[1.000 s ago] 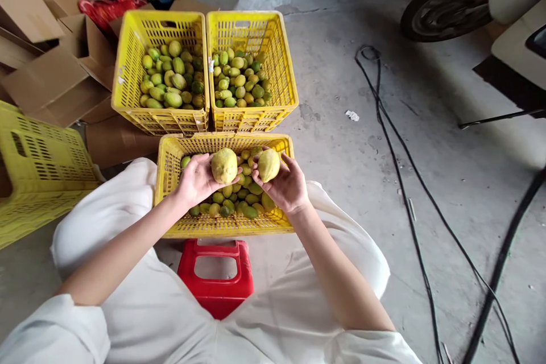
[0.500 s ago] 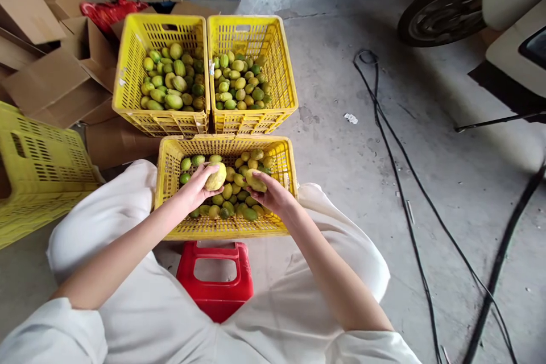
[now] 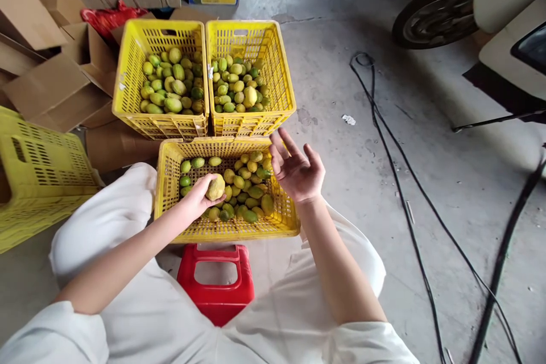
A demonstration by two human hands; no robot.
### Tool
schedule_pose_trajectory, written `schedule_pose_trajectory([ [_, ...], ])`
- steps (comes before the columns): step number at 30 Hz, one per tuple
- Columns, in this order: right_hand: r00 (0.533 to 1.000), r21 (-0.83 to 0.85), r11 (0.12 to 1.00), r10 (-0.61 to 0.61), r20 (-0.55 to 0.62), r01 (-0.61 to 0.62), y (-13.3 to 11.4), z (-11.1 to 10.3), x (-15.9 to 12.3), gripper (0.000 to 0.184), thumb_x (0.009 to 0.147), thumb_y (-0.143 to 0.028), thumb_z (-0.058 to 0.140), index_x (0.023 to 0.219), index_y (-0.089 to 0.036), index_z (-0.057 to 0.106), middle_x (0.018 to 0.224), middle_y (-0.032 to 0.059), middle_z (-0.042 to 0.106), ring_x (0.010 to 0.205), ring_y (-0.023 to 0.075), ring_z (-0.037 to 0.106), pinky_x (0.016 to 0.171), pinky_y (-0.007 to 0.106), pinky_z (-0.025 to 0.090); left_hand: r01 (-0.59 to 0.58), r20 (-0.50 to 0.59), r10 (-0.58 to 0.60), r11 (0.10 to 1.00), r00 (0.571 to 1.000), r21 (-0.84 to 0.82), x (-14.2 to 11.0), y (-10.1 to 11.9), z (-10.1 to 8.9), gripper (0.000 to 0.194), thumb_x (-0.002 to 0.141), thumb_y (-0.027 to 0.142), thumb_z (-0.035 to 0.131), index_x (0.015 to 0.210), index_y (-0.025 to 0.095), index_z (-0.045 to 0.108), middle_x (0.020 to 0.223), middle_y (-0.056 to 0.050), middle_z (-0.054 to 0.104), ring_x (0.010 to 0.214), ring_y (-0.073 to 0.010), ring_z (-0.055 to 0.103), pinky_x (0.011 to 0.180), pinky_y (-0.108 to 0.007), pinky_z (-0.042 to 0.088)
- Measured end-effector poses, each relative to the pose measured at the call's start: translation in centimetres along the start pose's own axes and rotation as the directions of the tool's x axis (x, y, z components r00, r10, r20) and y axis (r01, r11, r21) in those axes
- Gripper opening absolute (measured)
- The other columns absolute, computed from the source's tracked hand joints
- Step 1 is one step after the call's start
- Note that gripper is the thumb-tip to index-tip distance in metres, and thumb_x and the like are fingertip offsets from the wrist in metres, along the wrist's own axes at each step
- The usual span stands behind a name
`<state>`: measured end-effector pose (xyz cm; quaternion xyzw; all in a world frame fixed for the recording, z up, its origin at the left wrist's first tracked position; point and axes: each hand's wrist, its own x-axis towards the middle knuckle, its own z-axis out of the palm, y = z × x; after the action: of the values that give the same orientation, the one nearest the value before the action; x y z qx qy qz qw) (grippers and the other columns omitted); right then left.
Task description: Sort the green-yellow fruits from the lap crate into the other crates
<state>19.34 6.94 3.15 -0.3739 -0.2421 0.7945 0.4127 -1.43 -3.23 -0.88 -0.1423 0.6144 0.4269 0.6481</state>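
Note:
My left hand (image 3: 201, 193) is closed round a yellow lemon (image 3: 215, 187) above the near yellow crate (image 3: 230, 233). Spread fingers and an upturned palm show that my right hand (image 3: 298, 168) holds nothing; it is over the right side of that crate. Below both hands lie several green and yellow lemons (image 3: 252, 192) inside the near crate. A bright yellow lemon (image 3: 249, 96) shows in the back right crate (image 3: 286, 77); whether it rests on the others or is still in the air I cannot tell. The back left crate (image 3: 128, 65) holds greener lemons (image 3: 173, 104).
A red plastic stool (image 3: 217, 301) stands between my knees. Another yellow crate (image 3: 46, 170) and open cardboard boxes (image 3: 51, 91) are at the left. Black cables (image 3: 398, 193) cross the floor at the right, near a wheeled vehicle (image 3: 439, 11).
My right hand has let go of its lemon, opened and moved right and slightly up. A bright yellow lemon now shows in the back right crate. My left hand still holds its lemon, slightly lower.

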Motion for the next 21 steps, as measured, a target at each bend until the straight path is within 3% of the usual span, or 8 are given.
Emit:
schedule_pose_trajectory([
  [5, 0.996, 0.008, 0.996, 0.084, 0.014, -0.084, 1.2, -1.5, 0.4, 0.031, 0.088, -0.039, 0.064, 0.115, -0.028, 0.074, 0.106, 0.0001, 0.081, 0.088, 0.0148, 0.075, 0.075, 0.025, 0.063, 0.026, -0.098, -0.037, 0.994, 0.994, -0.109, 0.4, -0.2, 0.2, 0.007, 0.099, 0.017, 0.057, 0.093, 0.021, 0.057, 0.083, -0.004, 0.066, 0.067, -0.0151, 0.065, 0.062, -0.03, 0.063],
  [9, 0.997, -0.015, 0.997, 0.079, -0.011, -0.079, 1.5, -1.9, 0.5, 0.024, 0.088, -0.033, 0.062, 0.107, -0.027, 0.076, 0.097, 0.0, 0.08, 0.079, 0.0154, 0.073, 0.071, 0.027, 0.063, -0.105, -0.072, 0.09, 0.963, 0.993, -0.249, -1.0, 4.9, 0.8, 0.012, 0.101, 0.017, 0.05, 0.106, 0.021, 0.06, 0.096, -0.007, 0.071, 0.087, -0.0171, 0.072, 0.079, -0.028, 0.065],
  [10, 0.997, -0.023, 0.997, 0.077, -0.014, -0.077, 1.6, -2.0, 0.5, 0.023, 0.087, -0.034, 0.063, 0.105, -0.027, 0.076, 0.096, -0.0001, 0.08, 0.078, 0.0159, 0.072, 0.071, 0.028, 0.063, -0.223, 0.001, 0.239, 0.906, 0.971, -0.359, -1.5, 6.8, 0.7, 0.016, 0.1, 0.018, 0.049, 0.11, 0.02, 0.061, 0.101, -0.009, 0.072, 0.096, -0.0194, 0.073, 0.085, -0.03, 0.065],
  [12, 0.997, -0.042, 0.996, 0.08, -0.016, -0.081, 1.9, -2.0, 0.4, 0.021, 0.086, -0.035, 0.066, 0.104, -0.028, 0.076, 0.095, -0.0004, 0.079, 0.079, 0.0166, 0.071, 0.073, 0.029, 0.063, -0.407, 0.123, 0.534, 0.755, 0.836, -0.514, -2.3, 10.2, 0.3, 0.024, 0.104, 0.04, 0.046, 0.111, 0.022, 0.06, 0.11, -0.01, 0.073, 0.114, -0.0216, 0.072, 0.095, -0.031, 0.062],
  [13, 0.996, -0.05, 0.995, 0.085, -0.016, -0.086, 1.9, -2.0, 0.3, 0.021, 0.086, -0.035, 0.067, 0.104, -0.028, 0.076, 0.096, -0.0001, 0.078, 0.079, 0.0168, 0.071, 0.074, 0.03, 0.062, -0.479, 0.118, 0.624, 0.694, 0.772, -0.537, -2.5, 11.6, 0.0, 0.03, 0.104, 0.049, 0.043, 0.106, 0.023, 0.059, 0.109, -0.009, 0.073, 0.118, -0.0214, 0.07, 0.096, -0.031, 0.061],
  [15, 0.995, -0.053, 0.994, 0.094, -0.019, -0.095, 2.0, -1.9, 0.2, 0.022, 0.086, -0.035, 0.068, 0.104, -0.027, 0.076, 0.095, 0.0004, 0.078, 0.08, 0.0165, 0.071, 0.075, 0.029, 0.061, -0.534, 0.111, 0.687, 0.646, 0.718, -0.546, -2.6, 13.3, -0.8, 0.036, 0.104, 0.056, 0.037, 0.105, 0.026, 0.058, 0.116, -0.01, 0.073, 0.129, -0.0206, 0.066, 0.102, -0.032, 0.058],
  [17, 0.995, -0.044, 0.994, 0.102, -0.018, -0.103, 2.0, -1.9, 0.1, 0.022, 0.085, -0.033, 0.068, 0.104, -0.026, 0.077, 0.093, 0.0, 0.077, 0.078, 0.0152, 0.07, 0.074, 0.027, 0.06, -0.54, 0.103, 0.686, 0.648, 0.721, -0.536, -2.2, 13.5, -1.4, 0.035, 0.105, 0.054, 0.036, 0.105, 0.026, 0.057, 0.122, -0.011, 0.073, 0.136, -0.0191, 0.062, 0.107, -0.032, 0.055],
  [21, 0.988, -0.07, 0.987, 0.141, -0.065, -0.146, 2.3, -2.1, 0.2, 0.019, 0.081, -0.03, 0.072, 0.097, -0.024, 0.078, 0.087, -0.0014, 0.078, 0.073, 0.012, 0.069, 0.068, 0.022, 0.058, -0.51, 0.072, 0.609, 0.718, 0.79, -0.474, -0.9, 11.4, -1.4, 0.03, 0.1, 0.049, 0.044, 0.105, 0.024, 0.06, 0.122, -0.011, 0.072, 0.132, -0.02, 0.064, 0.107, -0.033, 0.054],
])
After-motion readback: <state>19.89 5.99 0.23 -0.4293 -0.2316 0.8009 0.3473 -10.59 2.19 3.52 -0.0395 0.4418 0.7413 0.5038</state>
